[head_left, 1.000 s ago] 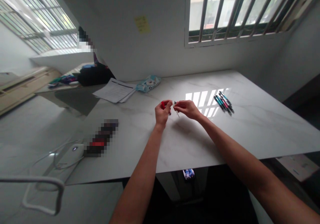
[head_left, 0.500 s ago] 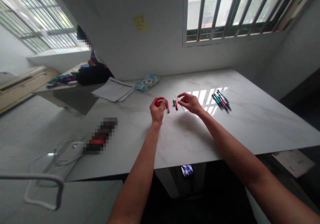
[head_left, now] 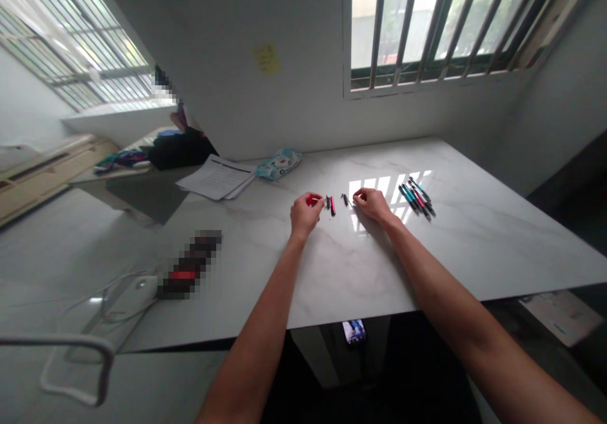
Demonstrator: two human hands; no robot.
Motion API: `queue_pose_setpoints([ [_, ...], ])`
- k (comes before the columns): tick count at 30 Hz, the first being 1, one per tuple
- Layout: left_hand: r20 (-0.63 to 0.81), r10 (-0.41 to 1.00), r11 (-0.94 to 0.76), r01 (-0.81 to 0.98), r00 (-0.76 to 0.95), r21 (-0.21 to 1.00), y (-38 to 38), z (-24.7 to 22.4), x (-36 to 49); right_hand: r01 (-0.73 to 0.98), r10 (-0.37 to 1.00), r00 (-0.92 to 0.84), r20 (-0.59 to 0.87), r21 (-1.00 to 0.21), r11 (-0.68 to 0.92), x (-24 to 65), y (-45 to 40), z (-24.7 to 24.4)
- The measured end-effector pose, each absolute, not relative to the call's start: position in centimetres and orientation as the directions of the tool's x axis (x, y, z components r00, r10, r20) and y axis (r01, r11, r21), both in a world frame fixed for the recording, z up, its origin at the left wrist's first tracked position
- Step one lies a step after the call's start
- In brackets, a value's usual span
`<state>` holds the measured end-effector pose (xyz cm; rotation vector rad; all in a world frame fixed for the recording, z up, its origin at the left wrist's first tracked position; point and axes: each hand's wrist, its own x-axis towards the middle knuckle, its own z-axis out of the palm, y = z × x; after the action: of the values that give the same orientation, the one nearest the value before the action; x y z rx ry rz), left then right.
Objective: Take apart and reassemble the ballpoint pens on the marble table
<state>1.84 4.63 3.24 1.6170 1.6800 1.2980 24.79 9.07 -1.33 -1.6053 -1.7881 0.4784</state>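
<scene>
My left hand [head_left: 306, 213] is closed on a red pen part, which shows between its thumb and fingers. Just right of it, a red pen barrel [head_left: 332, 206] and a small black pen part [head_left: 327, 202] lie on the white marbled table [head_left: 360, 278]. Another dark pen part [head_left: 345, 199] rests between the hands. My right hand [head_left: 371, 204] has its thumb and fingertips pinched together near that dark part; what they hold, if anything, is too small to make out. To the right lies a group of several pens [head_left: 416, 198] in teal, red and black.
Papers [head_left: 218, 177] and a blue-white packet [head_left: 279, 163] lie at the back left. A blurred dark and red object [head_left: 190, 266] and a white device with cables [head_left: 128, 294] are at the left. A phone [head_left: 354, 332] is below the table's front edge.
My right hand has moved slightly right and down. A red barrel that lay between the hands no longer shows there. The left hand has shifted a little right, and the view has tilted slightly.
</scene>
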Motion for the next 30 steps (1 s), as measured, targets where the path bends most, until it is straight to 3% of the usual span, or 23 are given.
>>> queue_pose_setpoints([
  [7,0.203,0.979,-0.080,0.850,-0.032,0.520,6.9,5.6,4.9,0.746,0.965,-0.051,0.257,-0.633,0.208,24.7,9.2,-2.0],
  [13,0.127,0.991,-0.073,0.954,0.038,0.291,9.7,6.1,7.9,0.741,0.961,-0.041,0.272,-0.637,0.212,24.4,9.3,-2.2],
  [20,0.062,0.997,-0.055,0.977,0.043,0.205,12.1,5.4,9.0,0.740,0.961,-0.029,0.274,-0.640,0.205,24.1,9.4,-2.3],
  [30,0.037,0.999,-0.034,0.977,0.027,0.211,12.2,4.8,8.8,0.743,0.965,-0.016,0.260,-0.643,0.186,24.1,9.4,-2.2],
])
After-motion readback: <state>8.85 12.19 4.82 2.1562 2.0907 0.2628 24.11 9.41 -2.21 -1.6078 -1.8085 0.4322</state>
